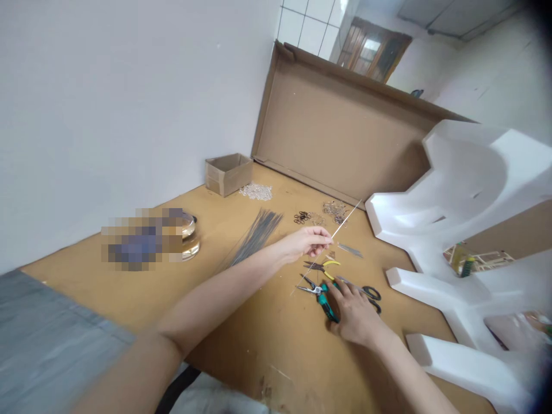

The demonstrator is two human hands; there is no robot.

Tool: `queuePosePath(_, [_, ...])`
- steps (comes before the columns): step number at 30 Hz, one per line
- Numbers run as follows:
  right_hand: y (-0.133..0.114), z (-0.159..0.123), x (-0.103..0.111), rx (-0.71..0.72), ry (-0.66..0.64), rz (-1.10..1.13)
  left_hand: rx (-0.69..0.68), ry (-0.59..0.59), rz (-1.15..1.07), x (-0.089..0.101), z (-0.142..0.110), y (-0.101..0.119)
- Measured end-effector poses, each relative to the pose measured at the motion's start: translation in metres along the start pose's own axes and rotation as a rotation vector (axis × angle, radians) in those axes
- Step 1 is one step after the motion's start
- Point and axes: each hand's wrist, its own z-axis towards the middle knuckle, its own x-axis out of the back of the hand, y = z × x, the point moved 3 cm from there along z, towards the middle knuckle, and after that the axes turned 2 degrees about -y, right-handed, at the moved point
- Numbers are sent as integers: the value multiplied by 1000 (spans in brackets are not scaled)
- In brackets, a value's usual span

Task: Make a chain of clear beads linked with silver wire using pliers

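My left hand (317, 240) pinches a long thin straight wire (345, 223) between thumb and fingertips. The wire slants across the table, its lower end close to the jaws of some green-handled pliers (318, 291). These pliers lie with jaws and handles apart, and my right hand (356, 313) has its fingers and thumb about the handles. Just beyond them are yellow-handled pliers (331, 264). Black-handled scissors (371, 292) lie beside my right hand, partly covered by it. A few short grey wire pieces (350, 249) rest to the right of my left hand.
A bundle of grey wires (259, 233) lies behind my left forearm. Farther back are a small cardboard box (224, 179), clear small pieces (257, 192), dark loops (302, 217) and a wire pile (334, 210). White foam (401, 224) borders the right; a large cardboard panel (336, 126) stands behind.
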Motion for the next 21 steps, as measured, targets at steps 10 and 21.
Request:
queuePosePath(10, [-9,-6,18,20,95,117,-10,-24,-83,-1,-4,9])
queuePosePath(21, [12,-37,26,21,214,2023,-148,4,191,-10,-13,24])
